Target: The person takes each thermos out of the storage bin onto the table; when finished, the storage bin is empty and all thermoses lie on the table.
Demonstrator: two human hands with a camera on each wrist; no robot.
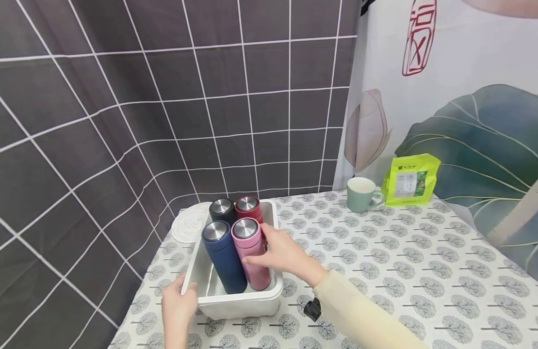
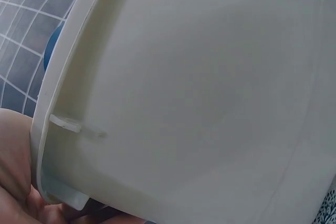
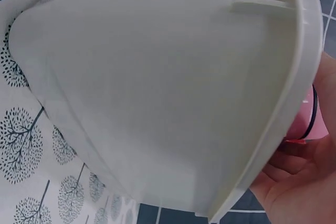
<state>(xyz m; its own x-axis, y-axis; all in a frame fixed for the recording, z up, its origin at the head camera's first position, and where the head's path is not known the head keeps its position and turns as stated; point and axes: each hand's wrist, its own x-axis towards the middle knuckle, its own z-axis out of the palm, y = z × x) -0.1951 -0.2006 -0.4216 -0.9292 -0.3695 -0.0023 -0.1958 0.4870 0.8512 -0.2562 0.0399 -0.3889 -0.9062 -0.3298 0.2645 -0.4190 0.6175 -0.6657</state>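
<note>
A white plastic bin (image 1: 238,308) stands on the table with several thermos bottles upright inside. At the front are a navy thermos (image 1: 226,259), leaning a little, and a pink thermos (image 1: 253,252). Behind them stand a black thermos (image 1: 222,210) and a red thermos (image 1: 249,207), all with silvery lid tops. My right hand (image 1: 283,251) grips the pink thermos from its right side, thumb in front. At the bin's front left corner, my left hand (image 1: 179,301) holds the rim, its fingers partly under the edge in the left wrist view. The bin's outer wall (image 3: 157,87) fills much of both wrist views.
A round woven white mat (image 1: 190,223) lies behind the bin on the left. At the back right stand a pale green mug (image 1: 359,196) and a bright green pouch (image 1: 410,180). A dark gridded curtain (image 1: 269,111) hangs close behind the table.
</note>
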